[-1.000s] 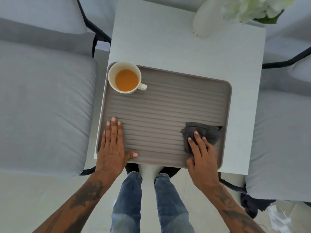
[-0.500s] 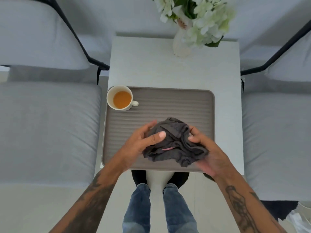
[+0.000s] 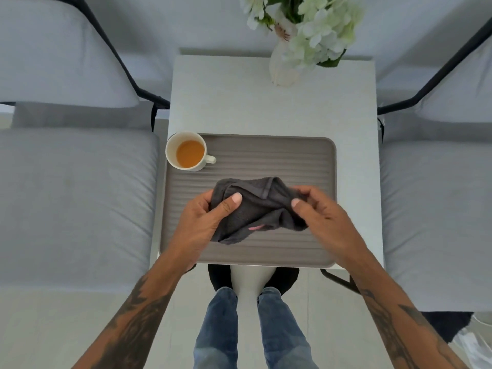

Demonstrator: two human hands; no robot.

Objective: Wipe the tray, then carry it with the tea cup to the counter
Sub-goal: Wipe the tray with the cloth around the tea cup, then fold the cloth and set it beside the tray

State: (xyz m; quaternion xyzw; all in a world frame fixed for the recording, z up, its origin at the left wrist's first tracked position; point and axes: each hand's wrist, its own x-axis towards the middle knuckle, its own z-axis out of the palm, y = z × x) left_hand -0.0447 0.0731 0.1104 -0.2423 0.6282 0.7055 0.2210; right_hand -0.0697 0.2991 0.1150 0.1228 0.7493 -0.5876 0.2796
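Note:
A ribbed grey-brown tray (image 3: 292,155) lies on the near half of a small white table (image 3: 266,107). A white tea cup (image 3: 189,151) holding orange tea stands on the tray's far left corner, handle pointing right. A dark grey cloth (image 3: 255,206) is bunched up above the middle of the tray. My left hand (image 3: 205,222) pinches its left side with the thumb on top. My right hand (image 3: 322,217) grips its right end. Both hands hold the cloth off the tray surface.
A white vase with white flowers (image 3: 285,67) stands at the table's far right. Grey cushioned chairs (image 3: 74,198) with black frames flank the table on both sides. My legs in blue jeans (image 3: 250,328) stand at the table's near edge.
A second ago my left hand lay flat on the tray and my right pressed the cloth on its near right corner. Both hands now hold the lifted cloth, spread a little wider than half a second ago.

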